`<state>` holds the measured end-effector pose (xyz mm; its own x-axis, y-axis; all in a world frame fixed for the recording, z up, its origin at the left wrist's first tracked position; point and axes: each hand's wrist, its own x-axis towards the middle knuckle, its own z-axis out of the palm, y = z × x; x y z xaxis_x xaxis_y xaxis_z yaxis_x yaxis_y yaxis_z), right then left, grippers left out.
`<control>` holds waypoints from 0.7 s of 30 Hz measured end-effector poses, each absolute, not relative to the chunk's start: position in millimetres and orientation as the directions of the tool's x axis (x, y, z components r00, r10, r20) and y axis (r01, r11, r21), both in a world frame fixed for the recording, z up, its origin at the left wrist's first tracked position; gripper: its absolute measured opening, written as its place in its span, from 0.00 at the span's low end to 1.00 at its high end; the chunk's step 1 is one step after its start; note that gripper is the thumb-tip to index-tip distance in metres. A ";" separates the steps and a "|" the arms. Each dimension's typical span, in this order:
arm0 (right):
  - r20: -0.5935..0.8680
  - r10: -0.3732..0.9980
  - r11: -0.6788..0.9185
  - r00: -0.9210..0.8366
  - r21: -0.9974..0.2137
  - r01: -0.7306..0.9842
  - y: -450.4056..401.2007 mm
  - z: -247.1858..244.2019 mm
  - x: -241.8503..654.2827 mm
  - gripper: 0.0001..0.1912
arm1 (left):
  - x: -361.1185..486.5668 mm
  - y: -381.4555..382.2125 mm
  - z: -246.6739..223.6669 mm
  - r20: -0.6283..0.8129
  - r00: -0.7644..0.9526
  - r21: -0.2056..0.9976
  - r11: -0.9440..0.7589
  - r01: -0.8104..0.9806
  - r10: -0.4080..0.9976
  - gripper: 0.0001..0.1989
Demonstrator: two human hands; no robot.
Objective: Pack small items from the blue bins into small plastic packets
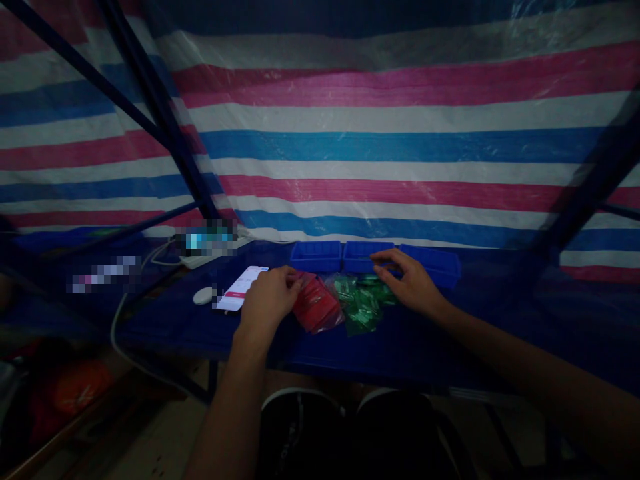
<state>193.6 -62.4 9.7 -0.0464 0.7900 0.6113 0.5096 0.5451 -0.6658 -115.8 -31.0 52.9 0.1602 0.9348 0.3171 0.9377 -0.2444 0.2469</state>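
Observation:
My left hand [270, 295] is at the left edge of a clear bag of red pieces [316, 303], its fingers curled at the bag's upper left corner. Beside that bag lies a clear bag of green pieces [363, 307] on the blue table. Over the upper right of the green pieces, my right hand [407, 277] has its thumb and forefinger apart, with nothing visible between them. Behind the bags stand a left blue tray [316, 257], a middle blue tray [357, 251] and a right blue tray [443, 270], the last partly hidden by my right hand.
A phone with a lit screen [235, 297] and a round white object [203, 296] lie left of my left hand. Farther back are a power strip [200, 259] and a white cable [117, 320]. Blue metal posts and a striped sheet [400, 147] stand behind the table.

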 end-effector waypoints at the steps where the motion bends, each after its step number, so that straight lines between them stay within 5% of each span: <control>1: 0.613 0.788 0.548 -0.049 -0.664 0.509 -62.6 10.1 193.5 0.13 | -115.0 -30.7 52.2 0.312 0.148 0.232 -0.227 0.946 0.939 0.14; 13: 0.608 0.792 0.544 -0.059 -0.657 0.522 -61.0 8.0 194.0 0.13 | -103.5 -36.9 56.6 0.355 0.090 0.198 -0.169 0.965 0.931 0.12; 17: 0.606 0.794 0.543 -0.057 -0.663 0.515 -61.0 8.2 193.9 0.13 | -91.4 -41.9 72.5 0.504 0.068 0.367 -0.285 0.885 0.861 0.19; 21: 0.593 0.805 0.550 -0.034 -0.722 0.421 -62.8 10.1 190.3 0.16 | -64.5 -41.8 91.8 0.584 0.196 0.625 -0.591 0.510 0.788 0.18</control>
<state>190.3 -62.8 10.1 -0.0345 0.8047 0.5926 0.4208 0.5495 -0.7217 -64.5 -41.8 91.8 0.1963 0.7875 0.5842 0.5101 -0.5908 0.6250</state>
